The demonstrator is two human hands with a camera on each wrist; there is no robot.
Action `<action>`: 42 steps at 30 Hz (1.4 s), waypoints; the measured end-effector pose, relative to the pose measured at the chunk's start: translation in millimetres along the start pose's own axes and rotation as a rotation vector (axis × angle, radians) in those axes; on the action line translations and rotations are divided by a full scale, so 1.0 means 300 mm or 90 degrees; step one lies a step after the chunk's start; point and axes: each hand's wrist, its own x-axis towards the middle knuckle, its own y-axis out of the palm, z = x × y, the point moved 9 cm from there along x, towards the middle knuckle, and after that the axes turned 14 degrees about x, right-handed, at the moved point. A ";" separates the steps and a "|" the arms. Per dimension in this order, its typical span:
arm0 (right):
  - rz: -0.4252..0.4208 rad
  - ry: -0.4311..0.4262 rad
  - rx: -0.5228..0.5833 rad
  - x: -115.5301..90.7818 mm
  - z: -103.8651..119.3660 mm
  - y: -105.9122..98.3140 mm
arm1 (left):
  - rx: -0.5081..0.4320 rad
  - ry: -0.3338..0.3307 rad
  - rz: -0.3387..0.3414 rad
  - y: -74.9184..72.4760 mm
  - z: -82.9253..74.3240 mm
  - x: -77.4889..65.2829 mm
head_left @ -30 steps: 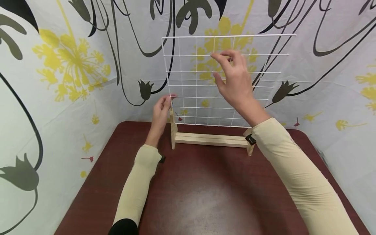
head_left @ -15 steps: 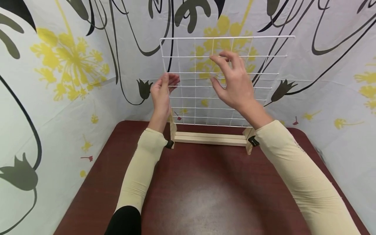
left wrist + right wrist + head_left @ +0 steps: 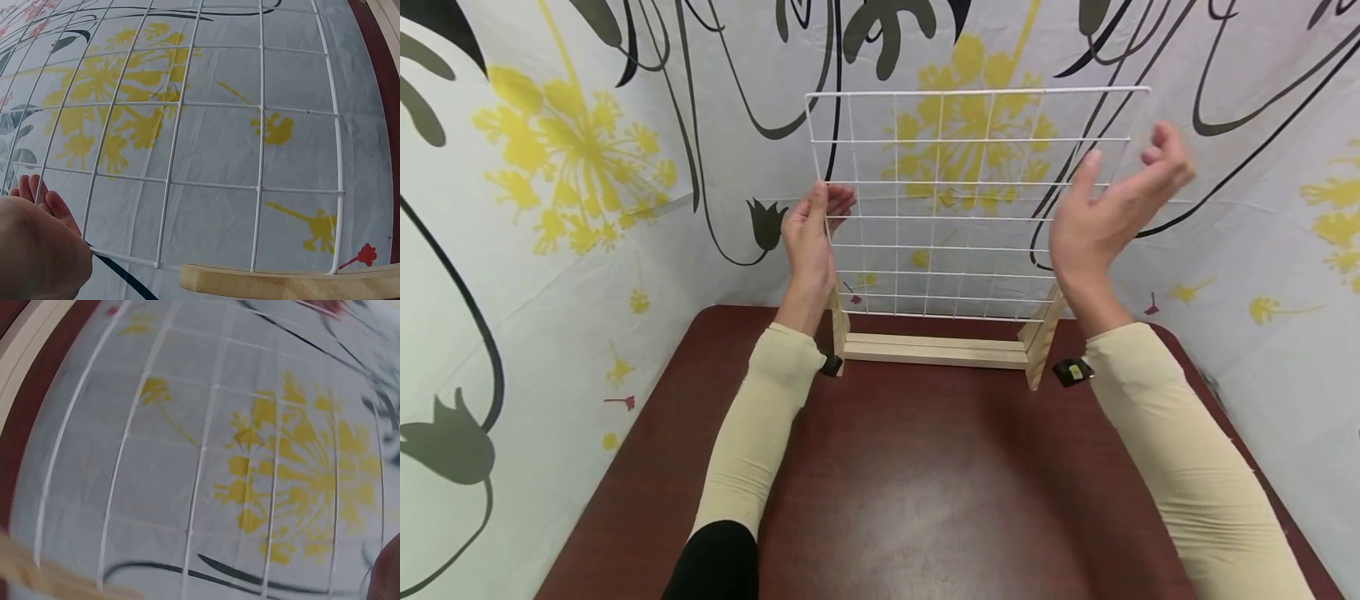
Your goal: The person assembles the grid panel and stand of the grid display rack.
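A white wire grid panel [image 3: 936, 182] stands upright in a pale wooden stand [image 3: 936, 350] on the table. At its left edge my left hand [image 3: 808, 242] holds the side wire, thumb on the near side and fingers behind the mesh. In the left wrist view, the fingers of that left hand [image 3: 47, 237] show through the wires at lower left. Beside the grid's right edge, my right hand [image 3: 1108, 208] is open, thumb up and fingers loosely bent; contact with the wire cannot be made out. Only a blurred bit of the right hand [image 3: 385, 575] enters the right wrist view.
The dark red-brown table [image 3: 910, 467] stretches in front of the stand. A white cloth with yellow and grey flowers [image 3: 602, 150] hangs behind and at both sides. Dark wrist cameras [image 3: 1072, 372] sit on both beige sleeves [image 3: 1187, 467].
My left hand has risen along the grid's left edge. The right hand has moved rightward, from in front of the mesh to its right edge. The panel stays in its stand.
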 end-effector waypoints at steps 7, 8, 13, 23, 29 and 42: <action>0.019 0.339 0.254 -0.025 -0.184 -0.017 | 0.004 -0.020 -0.008 -0.011 0.006 0.002; 0.027 0.347 0.282 -0.033 -0.199 -0.014 | 0.003 -0.022 -0.009 -0.012 0.005 0.003; 0.066 0.313 0.330 -0.055 -0.247 -0.013 | 0.001 -0.025 0.009 -0.006 0.006 0.005; 0.062 0.256 0.411 -0.074 -0.287 -0.033 | 0.034 -0.034 0.060 -0.039 0.024 -0.006; 0.080 0.246 0.392 -0.081 -0.317 -0.056 | 0.055 -0.058 0.091 -0.033 0.020 -0.015; 0.081 0.246 0.428 -0.099 -0.348 -0.085 | 0.075 -0.108 0.127 -0.020 0.028 -0.021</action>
